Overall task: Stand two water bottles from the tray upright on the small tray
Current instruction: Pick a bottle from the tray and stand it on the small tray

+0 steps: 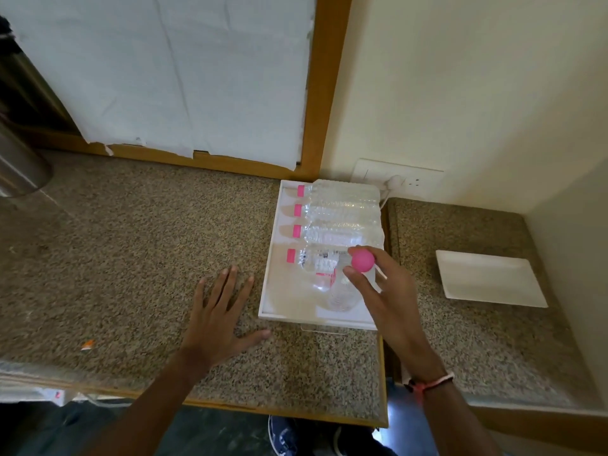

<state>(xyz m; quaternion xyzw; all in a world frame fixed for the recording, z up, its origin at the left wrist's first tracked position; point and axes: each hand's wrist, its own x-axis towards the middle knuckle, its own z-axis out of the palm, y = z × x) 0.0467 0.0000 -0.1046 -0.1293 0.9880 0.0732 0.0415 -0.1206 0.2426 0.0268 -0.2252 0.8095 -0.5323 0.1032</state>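
Note:
A white tray (274, 258) on the granite counter holds several clear water bottles with pink caps, lying on their sides in a row (342, 222). My right hand (385, 291) grips one more bottle (342, 296) just below its pink cap (362, 260); this bottle is upright, over the tray's near right part. The small white tray (490, 279) lies to the right on the lower counter, with nothing on it. My left hand (218, 320) rests flat on the counter to the left of the tray, fingers spread.
A wall socket with a white plug (396, 182) sits behind the tray. A metal cylinder (19, 169) stands at the far left. A wooden edge (383, 373) divides the two counter levels. A wall corner closes in the right side.

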